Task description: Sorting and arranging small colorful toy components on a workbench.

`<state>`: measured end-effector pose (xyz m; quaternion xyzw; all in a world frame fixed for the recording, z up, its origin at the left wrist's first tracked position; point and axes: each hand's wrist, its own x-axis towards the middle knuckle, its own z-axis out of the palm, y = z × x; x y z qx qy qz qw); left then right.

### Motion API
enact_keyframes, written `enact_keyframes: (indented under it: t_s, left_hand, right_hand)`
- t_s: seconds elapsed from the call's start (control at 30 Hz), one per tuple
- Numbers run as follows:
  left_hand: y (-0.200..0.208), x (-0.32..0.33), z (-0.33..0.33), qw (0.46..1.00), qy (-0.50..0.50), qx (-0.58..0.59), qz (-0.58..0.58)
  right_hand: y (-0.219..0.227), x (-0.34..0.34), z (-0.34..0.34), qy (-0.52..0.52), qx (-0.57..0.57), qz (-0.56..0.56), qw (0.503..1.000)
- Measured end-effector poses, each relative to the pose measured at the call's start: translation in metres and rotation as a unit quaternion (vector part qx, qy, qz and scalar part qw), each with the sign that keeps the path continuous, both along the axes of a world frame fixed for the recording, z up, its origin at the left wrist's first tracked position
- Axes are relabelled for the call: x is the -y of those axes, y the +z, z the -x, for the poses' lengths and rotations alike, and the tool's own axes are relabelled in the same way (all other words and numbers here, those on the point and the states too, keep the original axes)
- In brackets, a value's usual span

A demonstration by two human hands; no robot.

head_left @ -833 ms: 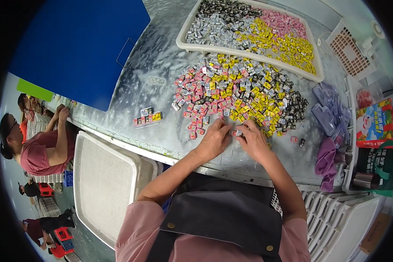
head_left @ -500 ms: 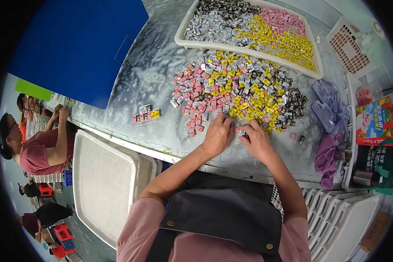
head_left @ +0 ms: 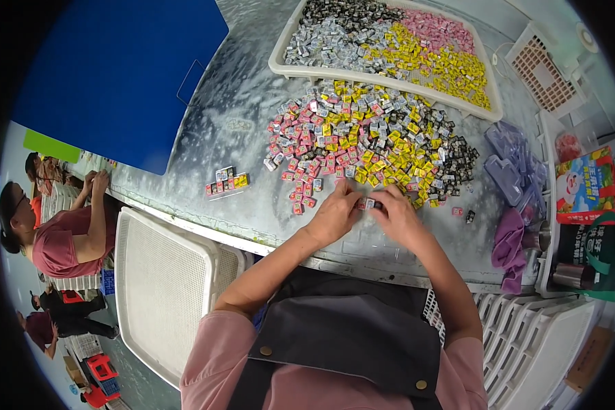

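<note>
Left hand, right hand: fingers narrow, pinching opposite ends of short block row between them, at six o'clock of mixed block pile. Uneven squeeze could buckle row; stray knuckle could scatter pile.

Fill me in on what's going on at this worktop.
A person's left hand and right hand are meeting over a few small blocks, pinched between their fingertips just above or on the worktop. Just beyond lies a loose, mixed-colour pile, with a white tray of similar pieces, grouped by colour, behind it. A small assembled cluster sits off to the left.
</note>
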<state>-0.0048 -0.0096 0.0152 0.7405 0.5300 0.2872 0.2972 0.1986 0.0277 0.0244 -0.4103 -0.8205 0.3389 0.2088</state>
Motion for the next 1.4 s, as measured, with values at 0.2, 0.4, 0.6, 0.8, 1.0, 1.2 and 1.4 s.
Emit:
enact_keyframes:
  t_s: [0.2, 0.4, 0.6, 0.8, 1.0, 1.2, 1.4]
  left_hand:
    - [0.007, 0.003, 0.0, 1.0, 0.015, -0.017, -0.013]
    - [0.002, 0.005, 0.003, 1.0, 0.001, -0.006, -0.012]
    - [0.004, 0.002, -0.004, 0.998, 0.004, -0.053, -0.037]
    - [0.001, 0.005, -0.02, 0.983, 0.023, -0.145, -0.109]
    - [-0.005, 0.003, -0.027, 0.978, 0.04, -0.152, -0.135]
    - [-0.002, 0.004, -0.028, 0.978, 0.039, -0.155, -0.132]
    - [-0.001, 0.004, -0.024, 0.984, 0.007, -0.134, -0.114]
  right_hand:
    - [0.011, -0.024, 0.011, -0.005, 0.203, -0.064, 0.977]
    - [0.005, -0.014, -0.006, 0.022, 0.233, -0.101, 0.967]
    - [0.0, -0.028, -0.003, 0.034, 0.203, -0.133, 0.97]
    - [0.016, -0.024, -0.006, 0.034, 0.225, -0.076, 0.971]
    - [0.018, -0.011, -0.023, -0.004, 0.185, -0.018, 0.983]
    - [0.016, -0.006, -0.026, -0.015, 0.129, -0.035, 0.991]
    - [0.023, 0.003, -0.032, -0.042, 0.242, -0.014, 0.969]
